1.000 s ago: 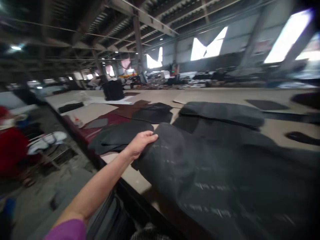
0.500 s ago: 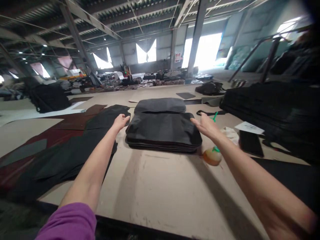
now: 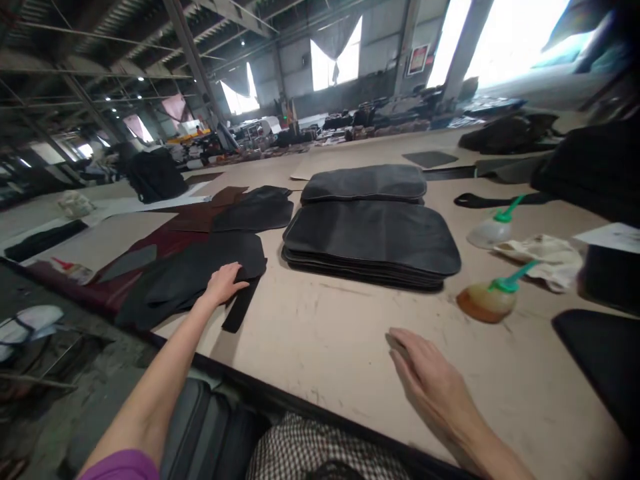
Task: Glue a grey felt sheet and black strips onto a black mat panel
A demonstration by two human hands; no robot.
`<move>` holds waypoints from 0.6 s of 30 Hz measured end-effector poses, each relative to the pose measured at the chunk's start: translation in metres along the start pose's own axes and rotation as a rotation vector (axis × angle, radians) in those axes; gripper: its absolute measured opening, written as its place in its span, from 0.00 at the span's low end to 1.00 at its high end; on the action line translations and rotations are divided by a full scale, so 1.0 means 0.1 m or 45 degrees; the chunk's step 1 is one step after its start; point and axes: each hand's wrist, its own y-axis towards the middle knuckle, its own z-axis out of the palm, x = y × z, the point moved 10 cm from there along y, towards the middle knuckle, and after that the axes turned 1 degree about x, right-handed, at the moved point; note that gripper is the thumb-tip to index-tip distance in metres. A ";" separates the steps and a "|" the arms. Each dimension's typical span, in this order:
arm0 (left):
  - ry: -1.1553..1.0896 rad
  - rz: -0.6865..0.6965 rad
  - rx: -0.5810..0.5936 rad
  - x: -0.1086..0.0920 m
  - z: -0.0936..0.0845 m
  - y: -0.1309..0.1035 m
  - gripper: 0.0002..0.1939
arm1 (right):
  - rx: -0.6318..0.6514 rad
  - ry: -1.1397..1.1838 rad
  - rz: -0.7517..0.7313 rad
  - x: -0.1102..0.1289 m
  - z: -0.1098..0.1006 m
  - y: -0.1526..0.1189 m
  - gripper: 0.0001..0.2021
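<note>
A stack of black flat panels with rounded corners [image 3: 373, 240] lies on the table [image 3: 320, 333], and a second black stack [image 3: 365, 183] sits just behind it. My left hand [image 3: 223, 283] rests on the loose black pieces [image 3: 185, 280] at the left, its thumb and fingers apart. A narrow black strip [image 3: 241, 308] lies beside it. My right hand [image 3: 425, 373] is over the bare tabletop in front of the stack, fingers apart from the thumb and nothing seen in it.
To the right are an amber glue bottle [image 3: 487, 303], a paler bottle [image 3: 490, 230], a crumpled cloth [image 3: 545, 257] and a black panel [image 3: 600, 360]. Dark red material [image 3: 165, 247] lies at the left. A black bag [image 3: 156, 175] stands farther back.
Both hands have left the sides of the black stack. The left moved left onto the loose black pieces; the right came back toward the table's near edge. The view has turned left and down.
</note>
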 end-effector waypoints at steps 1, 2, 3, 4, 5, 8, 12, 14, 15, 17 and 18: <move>0.027 0.010 0.009 0.04 0.00 0.00 0.28 | -0.002 -0.026 -0.023 0.01 0.02 -0.01 0.16; 0.048 0.016 0.014 0.07 0.00 0.01 0.27 | 0.003 -0.044 -0.036 0.02 0.04 -0.01 0.16; 0.063 0.021 0.018 0.09 0.00 0.02 0.26 | 0.008 -0.057 -0.041 0.02 0.04 0.00 0.16; 0.071 0.026 0.022 0.11 0.00 0.04 0.26 | 0.007 -0.066 -0.039 0.02 0.03 0.01 0.15; 0.074 0.033 0.029 0.13 -0.01 0.06 0.26 | 0.001 -0.070 -0.038 0.02 0.02 0.02 0.15; 0.059 0.057 0.056 0.16 -0.03 0.10 0.26 | -0.010 -0.065 -0.057 0.05 0.00 0.04 0.15; 0.044 0.071 0.077 0.14 -0.08 0.07 0.23 | -0.005 -0.061 -0.057 0.04 0.02 0.03 0.15; 0.051 0.070 0.076 0.09 -0.10 0.03 0.21 | 0.009 -0.058 -0.044 0.01 0.05 0.03 0.16; 0.057 0.064 0.074 0.06 -0.11 0.00 0.20 | 0.018 -0.051 -0.045 -0.02 0.06 0.03 0.17; 0.073 0.039 0.062 0.01 -0.13 -0.04 0.20 | 0.032 -0.028 -0.048 -0.08 0.10 0.03 0.18; 0.082 0.020 0.054 -0.01 -0.13 -0.06 0.20 | 0.036 -0.017 -0.048 -0.12 0.11 0.03 0.19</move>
